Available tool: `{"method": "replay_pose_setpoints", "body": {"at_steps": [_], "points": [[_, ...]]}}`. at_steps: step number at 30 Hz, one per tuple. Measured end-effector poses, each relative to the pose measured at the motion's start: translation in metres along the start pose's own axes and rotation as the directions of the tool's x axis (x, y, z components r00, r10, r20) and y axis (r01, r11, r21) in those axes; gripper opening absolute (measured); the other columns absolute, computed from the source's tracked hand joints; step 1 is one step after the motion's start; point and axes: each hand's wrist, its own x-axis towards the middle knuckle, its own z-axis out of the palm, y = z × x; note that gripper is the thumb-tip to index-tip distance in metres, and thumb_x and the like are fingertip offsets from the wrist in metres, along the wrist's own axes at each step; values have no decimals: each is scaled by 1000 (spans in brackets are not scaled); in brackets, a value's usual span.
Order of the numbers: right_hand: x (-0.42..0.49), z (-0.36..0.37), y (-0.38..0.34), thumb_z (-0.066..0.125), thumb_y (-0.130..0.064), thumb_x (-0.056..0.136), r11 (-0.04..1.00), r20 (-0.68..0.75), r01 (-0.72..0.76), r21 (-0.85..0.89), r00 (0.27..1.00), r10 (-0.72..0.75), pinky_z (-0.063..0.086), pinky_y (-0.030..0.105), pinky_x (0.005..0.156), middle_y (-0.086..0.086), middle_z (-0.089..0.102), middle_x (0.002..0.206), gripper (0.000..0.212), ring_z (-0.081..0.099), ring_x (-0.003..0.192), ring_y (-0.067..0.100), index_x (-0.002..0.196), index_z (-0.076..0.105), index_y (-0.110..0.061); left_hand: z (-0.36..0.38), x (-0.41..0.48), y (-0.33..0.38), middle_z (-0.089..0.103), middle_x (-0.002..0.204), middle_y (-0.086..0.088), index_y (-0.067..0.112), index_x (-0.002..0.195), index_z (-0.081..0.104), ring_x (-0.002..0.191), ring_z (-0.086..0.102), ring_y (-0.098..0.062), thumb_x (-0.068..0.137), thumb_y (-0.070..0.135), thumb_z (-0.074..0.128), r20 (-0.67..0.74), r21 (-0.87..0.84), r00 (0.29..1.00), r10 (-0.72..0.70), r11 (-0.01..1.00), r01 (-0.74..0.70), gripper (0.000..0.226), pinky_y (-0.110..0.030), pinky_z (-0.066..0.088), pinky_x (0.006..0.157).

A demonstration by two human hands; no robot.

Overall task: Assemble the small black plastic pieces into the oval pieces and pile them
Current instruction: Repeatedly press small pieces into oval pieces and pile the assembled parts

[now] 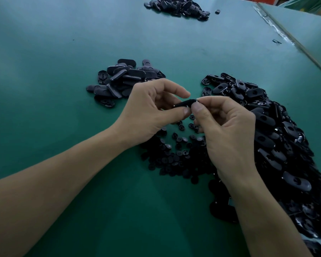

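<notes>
Left hand [152, 108] pinches oval piece [184, 103] above worktop [63, 52] centre; right hand [228, 130] pinches its other end, small piece hidden; a skewed press might pop it loose into the heap of small pieces [174, 154] beneath.

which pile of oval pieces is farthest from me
The far pile at the top of the view; the left pile and right pile lie nearer.
</notes>
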Motion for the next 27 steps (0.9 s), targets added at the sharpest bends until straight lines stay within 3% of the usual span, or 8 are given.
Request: {"method": "replay_pose_setpoints", "body": {"at_steps": [4, 6, 8, 12, 18, 25, 27], "points": [[-1, 1, -1, 72, -18, 92, 1000, -3, 22, -1, 1000, -22, 57, 31, 69, -2, 73, 79, 13, 68, 72, 16, 89, 73, -30, 1, -1, 1, 64, 73, 11, 24, 102, 73, 69, 60, -1, 82, 7, 79, 35, 107, 999, 24, 994, -28, 27, -15, 44, 57], [-1, 1, -3, 70, -16, 93, 1000, -9, 27, 6, 1000, -27, 54, 24, 66, -3, 73, 79, 15, 68, 71, 12, 94, 72, -31, 1, -1, 0, 63, 74, 6, 27, 105, 74, 72, 57, -3, 85, 13, 77, 23, 131, 999, 45, 990, -48, 24, -24, 41, 53], [-1, 1, -3, 70, -14, 94, 1000, -16, 4, 22, 1000, -4, 54, 20, 65, -3, 72, 79, 14, 70, 71, 10, 100, 69, -27, 1, 0, 0, 67, 76, -1, 27, 103, 74, 73, 57, -6, 87, 17, 76, -4, 130, 998, 62, 990, -61, 20, -32, 44, 56], [-1, 0, -4, 72, -14, 91, 1000, -36, 2, 2, 999, -2, 59, 30, 70, -1, 71, 80, 14, 71, 75, 18, 91, 65, -25, 1, 0, 0, 71, 76, 11, 27, 96, 73, 72, 63, -5, 86, 15, 78, -57, 121, 995, 82, 990, -75, 16, -36, 47, 57], [-1, 0, -5, 73, -12, 89, 1000, -31, 20, -21, 999, -21, 61, 40, 73, -4, 73, 80, 16, 71, 75, 19, 91, 73, -28, 0, 1, 1, 69, 78, 4, 17, 91, 64, 63, 68, -10, 82, 6, 80, -116, 51, 990, 83, 996, -78, 22, -24, 57, 64], [-3, 2, -7, 77, -12, 86, 1000, -32, 3, 9, 999, -3, 59, 25, 71, -6, 75, 80, 15, 73, 74, 13, 93, 72, -25, 1, 1, 1, 72, 72, 3, 17, 89, 71, 64, 70, -14, 80, 4, 82, -146, 52, 987, 61, 997, -54, 20, -27, 60, 63], [-3, 2, -8, 79, -13, 85, 1000, -16, 2, -7, 1000, -2, 59, 26, 70, -6, 75, 78, 12, 73, 73, 13, 88, 73, -24, 2, 1, 1, 74, 72, 6, 18, 86, 72, 65, 71, -9, 81, 6, 82, -153, 65, 986, 69, 996, -60, 16, -24, 60, 63]]}}
